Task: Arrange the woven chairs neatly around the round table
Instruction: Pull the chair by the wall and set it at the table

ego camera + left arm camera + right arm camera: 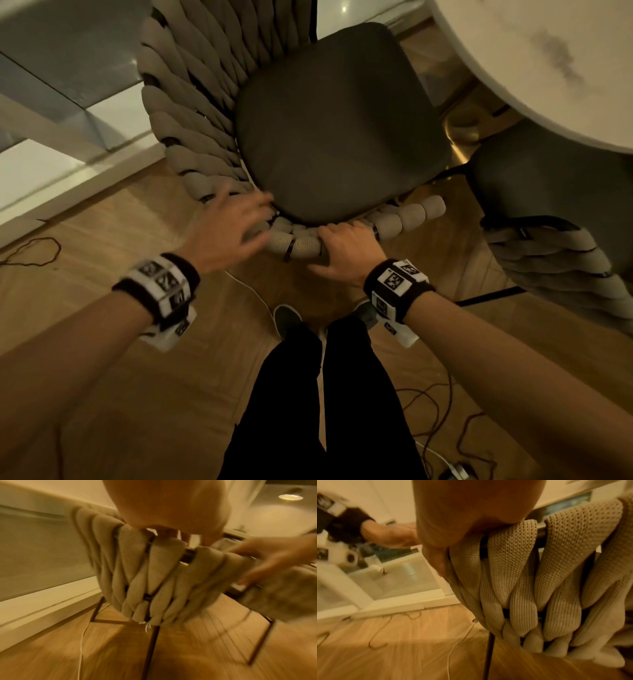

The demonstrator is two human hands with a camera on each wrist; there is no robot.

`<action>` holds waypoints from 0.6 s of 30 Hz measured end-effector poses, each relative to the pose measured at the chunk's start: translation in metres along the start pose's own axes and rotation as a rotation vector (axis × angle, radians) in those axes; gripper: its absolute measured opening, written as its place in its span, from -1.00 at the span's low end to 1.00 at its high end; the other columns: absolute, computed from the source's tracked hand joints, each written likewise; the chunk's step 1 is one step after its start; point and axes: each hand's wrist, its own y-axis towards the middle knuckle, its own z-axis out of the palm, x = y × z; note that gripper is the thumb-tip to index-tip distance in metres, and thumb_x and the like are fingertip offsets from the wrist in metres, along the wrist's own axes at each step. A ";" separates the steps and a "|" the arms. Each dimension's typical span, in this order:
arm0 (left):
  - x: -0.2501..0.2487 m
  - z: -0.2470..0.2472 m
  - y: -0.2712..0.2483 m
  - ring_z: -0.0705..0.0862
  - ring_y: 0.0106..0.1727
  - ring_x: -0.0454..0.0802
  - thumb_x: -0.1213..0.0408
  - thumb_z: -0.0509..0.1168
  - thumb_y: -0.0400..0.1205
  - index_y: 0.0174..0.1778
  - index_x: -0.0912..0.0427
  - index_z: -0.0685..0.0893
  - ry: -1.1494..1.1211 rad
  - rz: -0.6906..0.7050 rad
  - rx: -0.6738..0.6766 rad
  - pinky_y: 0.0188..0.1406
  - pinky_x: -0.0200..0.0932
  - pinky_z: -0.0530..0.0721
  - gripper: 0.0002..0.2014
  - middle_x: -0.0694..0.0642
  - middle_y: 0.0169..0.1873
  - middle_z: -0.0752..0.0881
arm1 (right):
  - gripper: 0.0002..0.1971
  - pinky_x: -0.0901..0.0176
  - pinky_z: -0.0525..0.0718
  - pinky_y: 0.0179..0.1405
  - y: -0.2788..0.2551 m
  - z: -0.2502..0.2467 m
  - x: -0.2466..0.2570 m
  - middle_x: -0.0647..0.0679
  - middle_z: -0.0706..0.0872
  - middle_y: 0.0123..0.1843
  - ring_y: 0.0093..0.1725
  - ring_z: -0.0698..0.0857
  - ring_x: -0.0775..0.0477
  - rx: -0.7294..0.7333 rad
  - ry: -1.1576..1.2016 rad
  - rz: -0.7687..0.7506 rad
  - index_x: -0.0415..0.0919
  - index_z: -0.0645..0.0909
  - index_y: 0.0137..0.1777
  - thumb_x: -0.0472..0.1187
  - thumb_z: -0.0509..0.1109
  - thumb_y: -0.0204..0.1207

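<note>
A woven chair (335,130) with a dark seat cushion and thick beige braided back stands in front of me, its seat facing the round white table (548,61) at the upper right. My right hand (342,241) grips the top rim of the chair back, fingers curled over it and thumb behind; the right wrist view shows that hand (462,513) on the braid (522,574). My left hand (239,219) is blurred, fingers spread, at the rim just left of it. The left wrist view shows the chair back (154,574) below my palm (171,507).
A second woven chair (555,253) sits at the right, partly under the table, close to the first. The table's gold base (462,137) shows between them. A white-framed glass wall (68,137) runs along the left. Cables (34,250) lie on the wood floor around my feet (287,318).
</note>
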 end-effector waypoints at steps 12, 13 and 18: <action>0.015 -0.001 0.009 0.68 0.22 0.03 0.04 0.39 0.52 0.19 -0.09 0.70 0.184 0.012 0.171 0.24 0.07 0.42 -0.69 -0.03 0.11 0.77 | -0.85 0.05 0.59 -0.21 0.025 -0.004 0.031 -0.07 0.74 -0.11 -0.14 0.71 -0.14 0.048 0.042 0.098 -0.11 0.64 0.03 -0.11 0.34 0.52; 0.016 0.000 0.009 0.67 0.23 0.04 0.04 0.39 0.52 0.19 -0.08 0.70 0.183 0.004 0.160 0.24 0.08 0.41 -0.69 -0.02 0.13 0.77 | -0.84 0.06 0.58 -0.20 0.025 -0.004 0.031 -0.06 0.74 -0.10 -0.13 0.71 -0.13 0.051 0.052 0.095 -0.11 0.64 0.04 -0.10 0.35 0.52; 0.017 -0.006 0.008 0.61 0.31 0.01 -0.03 0.37 0.49 0.29 -0.10 0.65 0.108 0.009 0.196 0.40 0.10 0.31 -0.57 -0.05 0.23 0.72 | -0.68 -0.02 0.62 0.05 0.020 -0.009 0.019 -0.01 0.76 0.01 0.01 0.73 -0.09 0.066 0.130 0.046 -0.02 0.62 0.19 0.06 0.40 0.48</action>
